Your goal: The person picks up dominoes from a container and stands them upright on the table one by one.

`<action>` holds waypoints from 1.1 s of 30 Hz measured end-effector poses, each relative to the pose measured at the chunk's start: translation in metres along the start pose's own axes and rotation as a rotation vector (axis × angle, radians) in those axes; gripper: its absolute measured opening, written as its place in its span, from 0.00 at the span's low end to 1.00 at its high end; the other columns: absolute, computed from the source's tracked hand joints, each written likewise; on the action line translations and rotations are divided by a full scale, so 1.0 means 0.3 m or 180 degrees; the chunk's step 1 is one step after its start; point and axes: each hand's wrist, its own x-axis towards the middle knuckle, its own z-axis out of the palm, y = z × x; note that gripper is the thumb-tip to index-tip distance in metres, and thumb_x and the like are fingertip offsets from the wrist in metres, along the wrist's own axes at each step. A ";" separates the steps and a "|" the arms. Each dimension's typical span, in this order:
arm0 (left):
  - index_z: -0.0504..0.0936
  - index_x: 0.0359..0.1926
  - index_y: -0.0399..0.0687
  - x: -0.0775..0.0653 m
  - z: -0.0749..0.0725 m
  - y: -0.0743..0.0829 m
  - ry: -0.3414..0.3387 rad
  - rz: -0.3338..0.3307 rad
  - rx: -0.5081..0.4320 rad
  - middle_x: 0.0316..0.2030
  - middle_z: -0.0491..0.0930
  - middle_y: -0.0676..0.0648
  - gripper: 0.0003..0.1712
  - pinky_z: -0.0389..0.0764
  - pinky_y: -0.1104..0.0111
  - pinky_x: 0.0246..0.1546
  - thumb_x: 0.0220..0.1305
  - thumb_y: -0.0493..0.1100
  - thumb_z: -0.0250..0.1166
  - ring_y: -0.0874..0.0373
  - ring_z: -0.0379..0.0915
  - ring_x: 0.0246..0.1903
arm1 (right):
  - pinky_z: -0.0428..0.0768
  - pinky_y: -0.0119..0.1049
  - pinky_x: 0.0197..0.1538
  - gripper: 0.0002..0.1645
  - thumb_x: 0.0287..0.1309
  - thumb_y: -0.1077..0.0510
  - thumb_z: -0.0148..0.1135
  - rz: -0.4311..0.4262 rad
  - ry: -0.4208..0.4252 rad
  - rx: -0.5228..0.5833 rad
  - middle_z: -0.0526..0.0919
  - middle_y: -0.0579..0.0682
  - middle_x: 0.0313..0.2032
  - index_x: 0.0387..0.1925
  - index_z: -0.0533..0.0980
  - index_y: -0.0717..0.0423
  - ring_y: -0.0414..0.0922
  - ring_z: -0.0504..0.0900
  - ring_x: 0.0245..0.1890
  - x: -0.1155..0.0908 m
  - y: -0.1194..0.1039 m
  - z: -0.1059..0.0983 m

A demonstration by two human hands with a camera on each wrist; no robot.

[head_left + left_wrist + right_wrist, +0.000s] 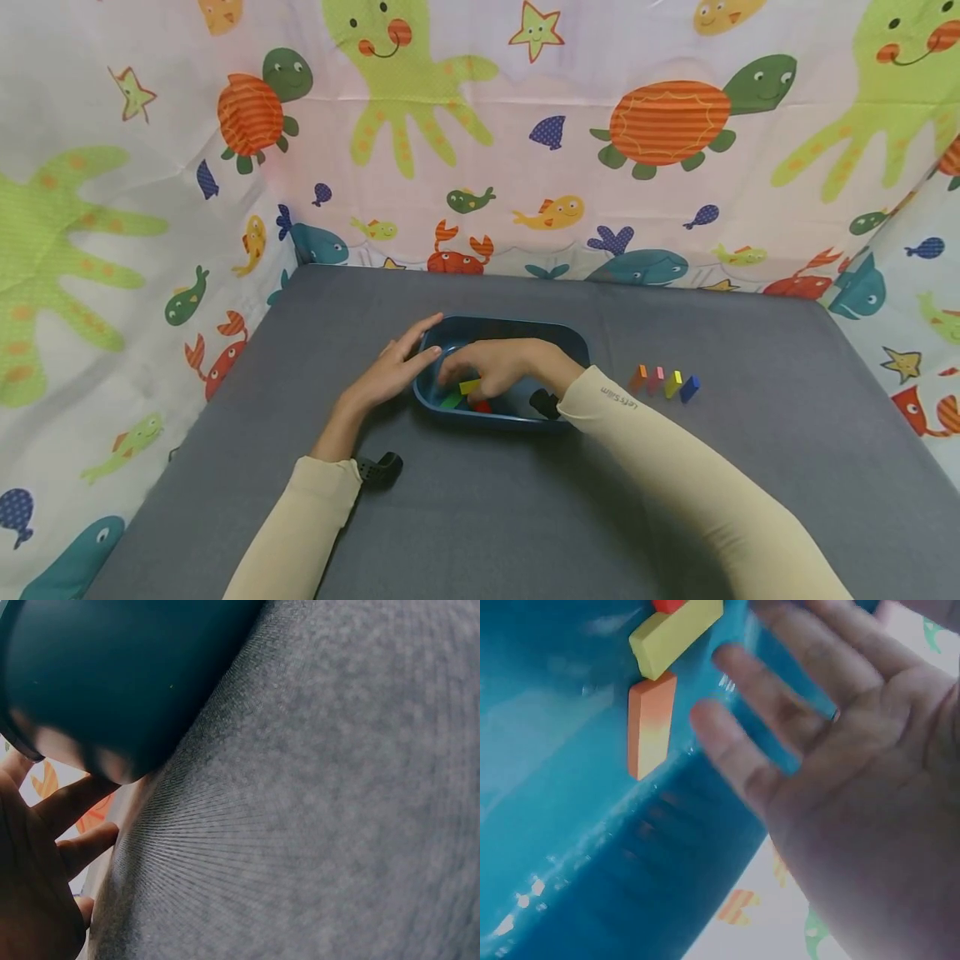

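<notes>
A dark blue tray [525, 422] holds small blocks: a green block [451, 401], a yellow block [469, 387] and a red block [482, 407]. The right wrist view also shows an orange block [651, 726] there, touching the yellow one. My left hand [390, 371] rests at the tray's left end, fingers fairly straight and touching its rim and outer wall. Inside the tray, my right hand [498, 364] reaches down over the blocks. Its visible fingers [739, 754] are spread and apart from the orange block; the thumb is out of the right wrist view.
Right of the tray, an orange block [638, 378], a pink block [655, 381], a yellow block [672, 384] and a blue block [690, 388] stand upright in a row on the grey tabletop [480, 517]. A sea-animal curtain [480, 150] surrounds the back and sides.
</notes>
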 end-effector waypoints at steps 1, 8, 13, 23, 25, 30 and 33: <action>0.51 0.80 0.74 0.000 0.000 0.000 -0.0007 0.0004 -0.0005 0.81 0.50 0.54 0.34 0.25 0.36 0.75 0.78 0.60 0.50 0.43 0.48 0.80 | 0.67 0.49 0.75 0.29 0.67 0.62 0.61 0.0002 -0.0032 -0.0029 0.76 0.49 0.68 0.69 0.72 0.55 0.49 0.72 0.71 0.000 -0.006 0.002; 0.52 0.80 0.74 0.004 0.007 0.001 0.0007 -0.0014 -0.0006 0.81 0.50 0.53 0.35 0.25 0.36 0.75 0.78 0.61 0.51 0.43 0.48 0.79 | 0.69 0.51 0.74 0.28 0.65 0.66 0.61 0.0175 0.0128 -0.0134 0.78 0.50 0.66 0.66 0.74 0.54 0.51 0.74 0.68 -0.032 0.014 -0.022; 0.53 0.79 0.74 0.004 0.010 0.006 0.0032 -0.0046 0.0002 0.81 0.51 0.53 0.35 0.28 0.35 0.75 0.77 0.61 0.52 0.42 0.48 0.79 | 0.72 0.51 0.71 0.30 0.61 0.67 0.61 0.0458 0.0160 -0.0392 0.77 0.53 0.65 0.66 0.73 0.56 0.52 0.76 0.63 -0.059 0.065 -0.037; 0.52 0.80 0.70 0.002 0.003 0.012 0.0038 -0.0025 0.0028 0.81 0.51 0.51 0.36 0.24 0.35 0.75 0.77 0.60 0.52 0.39 0.48 0.79 | 0.76 0.47 0.68 0.30 0.64 0.68 0.58 0.0828 -0.0361 -0.0250 0.75 0.54 0.67 0.67 0.72 0.53 0.51 0.74 0.66 -0.103 0.052 -0.061; 0.52 0.80 0.71 0.002 0.004 0.010 0.0035 -0.0029 0.0035 0.81 0.51 0.51 0.36 0.25 0.35 0.75 0.77 0.60 0.52 0.39 0.48 0.79 | 0.77 0.47 0.68 0.31 0.63 0.68 0.57 0.0886 -0.0474 -0.0167 0.76 0.53 0.66 0.68 0.72 0.52 0.51 0.74 0.65 -0.114 0.049 -0.063; 0.53 0.80 0.70 0.000 0.005 0.007 0.0050 -0.0012 0.0032 0.81 0.51 0.50 0.36 0.24 0.35 0.75 0.77 0.60 0.52 0.39 0.48 0.79 | 0.76 0.48 0.69 0.33 0.63 0.68 0.55 0.0932 -0.0635 -0.0036 0.78 0.53 0.66 0.70 0.70 0.51 0.50 0.76 0.66 -0.157 0.034 -0.066; 0.52 0.80 0.70 0.003 0.006 0.007 0.0053 -0.0008 0.0052 0.81 0.51 0.50 0.36 0.24 0.36 0.75 0.77 0.60 0.52 0.39 0.48 0.79 | 0.75 0.50 0.69 0.32 0.68 0.66 0.55 0.0817 -0.0528 0.0032 0.76 0.55 0.67 0.72 0.68 0.53 0.52 0.75 0.68 -0.195 0.028 -0.060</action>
